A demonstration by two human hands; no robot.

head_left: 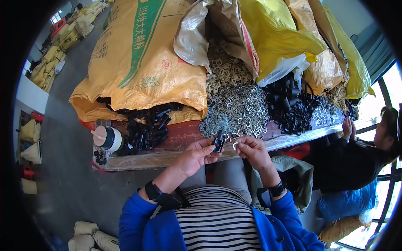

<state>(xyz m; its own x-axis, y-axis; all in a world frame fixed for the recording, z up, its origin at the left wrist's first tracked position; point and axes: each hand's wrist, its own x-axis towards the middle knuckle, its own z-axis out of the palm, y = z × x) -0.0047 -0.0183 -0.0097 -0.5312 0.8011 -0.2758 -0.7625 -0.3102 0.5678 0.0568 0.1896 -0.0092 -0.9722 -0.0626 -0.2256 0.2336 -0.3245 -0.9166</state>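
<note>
My left hand (pixel 196 156) is closed around a small black plastic part (pixel 218 142), roughly tube-shaped, held upright above the table's near edge. Just to its right, my right hand (pixel 254 153) pinches a small silvery U-shaped metal clip (pixel 235 146). The clip and the black part are apart, a short gap between them. Beyond my hands lies a heap of similar metal clips (pixel 247 106), with a patch of small grey pieces (pixel 214 124) at its left side. More black plastic parts (pixel 146 131) spill from an orange woven sack (pixel 163 79) on the left.
A white and dark tub (pixel 112 140) stands at the table's left corner. Black tubular pieces (pixel 289 98) lie right of the clips. Yellow sacks (pixel 278 33) line the back. A co-worker (pixel 356 154) sits at right. An open grey-green sack (pixel 303 171) is beside my right forearm.
</note>
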